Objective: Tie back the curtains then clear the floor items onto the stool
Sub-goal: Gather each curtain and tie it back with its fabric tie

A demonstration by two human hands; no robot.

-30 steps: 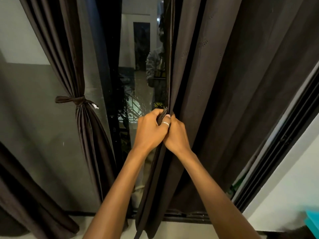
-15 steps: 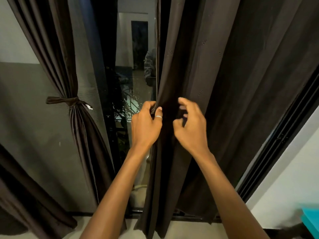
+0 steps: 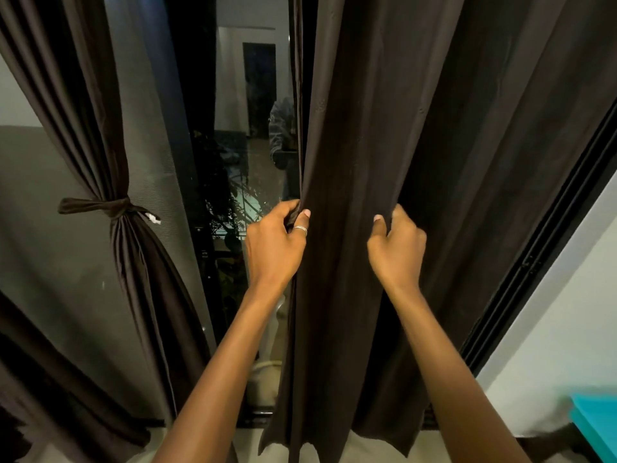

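The floor [image 3: 360, 452] is showing as a pale strip along the bottom of the view, running up to the dark window track [image 3: 257, 416] at its far edge. The hem of the loose curtain [image 3: 344, 295] is hanging down to the floor near the middle; contact cannot be confirmed. Toward the floor's right edge, a teal object [image 3: 597, 426] is standing, only partly in view.

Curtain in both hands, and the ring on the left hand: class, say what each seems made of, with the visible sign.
Curtain: likely woven cloth, dark brown, matt with slight sheen; it hangs in soft folds and bunches where the left hand and right hand grip it. Ring: probably metal, silver-coloured, polished; it glints.
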